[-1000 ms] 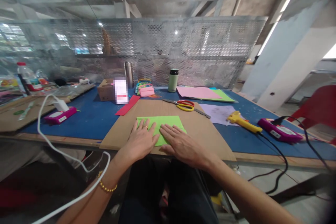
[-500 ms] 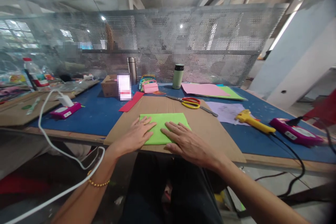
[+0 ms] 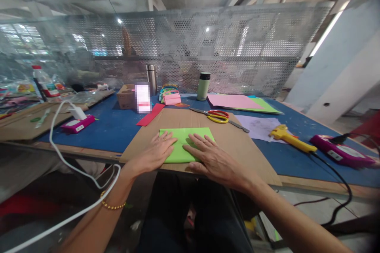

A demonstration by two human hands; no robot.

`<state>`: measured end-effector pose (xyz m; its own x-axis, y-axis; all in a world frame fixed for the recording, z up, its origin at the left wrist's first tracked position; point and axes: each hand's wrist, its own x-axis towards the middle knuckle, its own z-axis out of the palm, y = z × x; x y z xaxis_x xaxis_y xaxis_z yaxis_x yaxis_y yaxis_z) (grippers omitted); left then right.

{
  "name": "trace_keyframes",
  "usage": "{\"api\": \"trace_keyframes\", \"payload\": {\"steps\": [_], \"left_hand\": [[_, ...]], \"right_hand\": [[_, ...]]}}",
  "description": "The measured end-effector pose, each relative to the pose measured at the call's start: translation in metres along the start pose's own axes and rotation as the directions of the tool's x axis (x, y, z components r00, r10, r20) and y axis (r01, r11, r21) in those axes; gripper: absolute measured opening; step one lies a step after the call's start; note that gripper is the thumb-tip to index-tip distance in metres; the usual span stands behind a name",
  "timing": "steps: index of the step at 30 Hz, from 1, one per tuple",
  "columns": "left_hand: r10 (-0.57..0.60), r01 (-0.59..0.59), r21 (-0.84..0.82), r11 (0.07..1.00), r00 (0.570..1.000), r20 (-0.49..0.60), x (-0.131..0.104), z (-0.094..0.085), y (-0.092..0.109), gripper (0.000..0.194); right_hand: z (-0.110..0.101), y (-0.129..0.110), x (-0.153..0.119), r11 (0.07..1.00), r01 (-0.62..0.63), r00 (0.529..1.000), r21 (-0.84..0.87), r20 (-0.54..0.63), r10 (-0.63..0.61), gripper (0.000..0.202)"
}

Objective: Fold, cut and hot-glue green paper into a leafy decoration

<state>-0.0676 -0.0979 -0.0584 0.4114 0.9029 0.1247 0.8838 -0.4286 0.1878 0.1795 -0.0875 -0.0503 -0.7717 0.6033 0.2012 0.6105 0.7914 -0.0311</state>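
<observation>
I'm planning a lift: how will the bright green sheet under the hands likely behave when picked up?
The green sheet looks thin, lying flat on the cardboard, so it is probably light. Faint creases in its surface suggest it may bend or sag if lifted by one edge.

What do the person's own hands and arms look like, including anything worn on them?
The left hand and right hand are ungloved, and no sleeves show. A gold-coloured beaded bracelet circles the left forearm, and a ring sits on a left finger. Any ring on the right is too unclear to tell.
</observation>
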Motion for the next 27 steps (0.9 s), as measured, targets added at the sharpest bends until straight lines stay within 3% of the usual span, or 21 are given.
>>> {"api": "trace_keyframes", "payload": {"steps": [4, 9, 27], "left_hand": [[-0.009, 0.009, -0.018, 1.0, 1.0, -0.002, 0.0, 0.0, 0.003, 0.05], [0.021, -0.021, -0.051, 0.998, 1.0, -0.01, 0.0, 0.004, 0.001, 0.052], [-0.031, 0.031, -0.028, 0.999, 0.999, 0.014, 0.001, 0.004, 0.004, 0.054]], "right_hand": [[-0.001, -0.022, -0.004, 0.996, 0.086, 0.991, -0.03, -0.105, -0.088, 0.058], [0.006, -0.043, -0.015, 0.993, 0.117, 0.988, 0.009, -0.102, -0.115, 0.066], [0.013, -0.043, -0.015, 0.994, 0.089, 0.993, 0.056, -0.084, -0.084, 0.07]]}}
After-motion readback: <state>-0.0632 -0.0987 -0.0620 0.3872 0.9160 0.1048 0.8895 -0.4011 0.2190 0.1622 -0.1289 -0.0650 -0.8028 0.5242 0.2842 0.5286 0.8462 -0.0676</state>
